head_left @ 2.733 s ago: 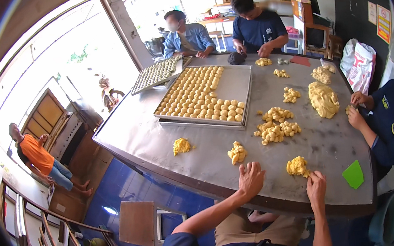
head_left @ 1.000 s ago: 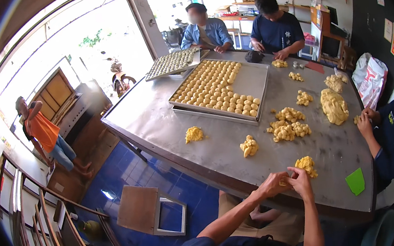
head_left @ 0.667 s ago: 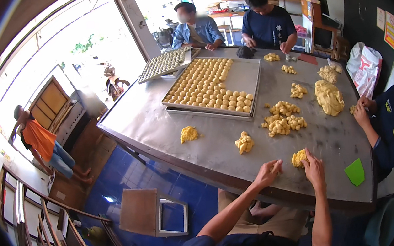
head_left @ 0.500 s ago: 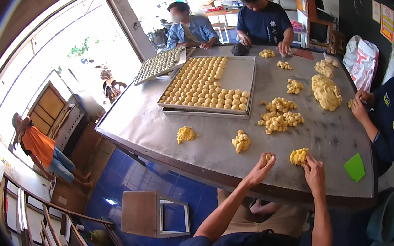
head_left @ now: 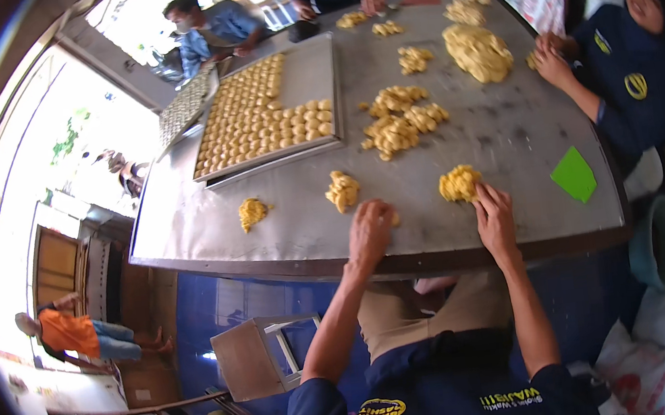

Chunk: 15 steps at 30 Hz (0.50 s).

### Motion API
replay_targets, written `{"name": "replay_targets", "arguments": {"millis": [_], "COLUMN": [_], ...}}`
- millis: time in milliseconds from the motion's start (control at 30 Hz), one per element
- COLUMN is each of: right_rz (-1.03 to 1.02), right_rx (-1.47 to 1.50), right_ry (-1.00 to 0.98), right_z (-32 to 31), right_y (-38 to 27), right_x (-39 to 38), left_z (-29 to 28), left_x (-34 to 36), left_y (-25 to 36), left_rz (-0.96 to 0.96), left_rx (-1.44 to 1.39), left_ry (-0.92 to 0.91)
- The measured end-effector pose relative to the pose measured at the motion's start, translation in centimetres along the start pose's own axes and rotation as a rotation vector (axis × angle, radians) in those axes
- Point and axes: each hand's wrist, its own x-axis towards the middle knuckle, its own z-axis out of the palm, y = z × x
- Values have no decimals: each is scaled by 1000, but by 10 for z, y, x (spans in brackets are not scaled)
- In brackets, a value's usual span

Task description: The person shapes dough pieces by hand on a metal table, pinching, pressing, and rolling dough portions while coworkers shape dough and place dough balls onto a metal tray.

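Observation:
My left hand (head_left: 370,236) is low over the near edge of the metal table, fingers curled and slightly blurred. A small piece of dough (head_left: 395,219) shows at its fingertips. Just beyond that hand lies a small pile of dough pieces (head_left: 342,191). My right hand (head_left: 496,219) reaches to a crumbly yellow filling lump (head_left: 460,183), its fingertips closed on the lump's near right edge. Another yellow filling lump (head_left: 252,213) sits farther left. Heaped dough balls (head_left: 393,132) lie in the middle of the table.
A tray of round dough balls (head_left: 259,126) stands at the left, beside another tray (head_left: 188,105). A large dough mass (head_left: 478,53) and a green scraper (head_left: 574,175) are at the right. Co-workers sit or stand around the table's far and right sides. A stool (head_left: 255,357) is on the floor.
The view has shifted, so the table appears higher and farther left. My left hand has moved away from my right, toward the dough pile. My right hand stays at the yellow filling.

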Motion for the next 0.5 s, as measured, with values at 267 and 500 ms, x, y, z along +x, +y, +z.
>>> {"name": "replay_targets", "arguments": {"millis": [267,500], "right_rz": [-5,52], "right_rx": [-157,-31], "right_ry": [88,35], "right_z": [-12,-3], "right_y": [1,-2], "right_x": [-1,-5], "left_z": [-18,40], "left_x": [31,55], "left_y": [26,-11], "left_rz": [-298,44], "left_rx": [-71,357], "left_ry": [-126,57]}}
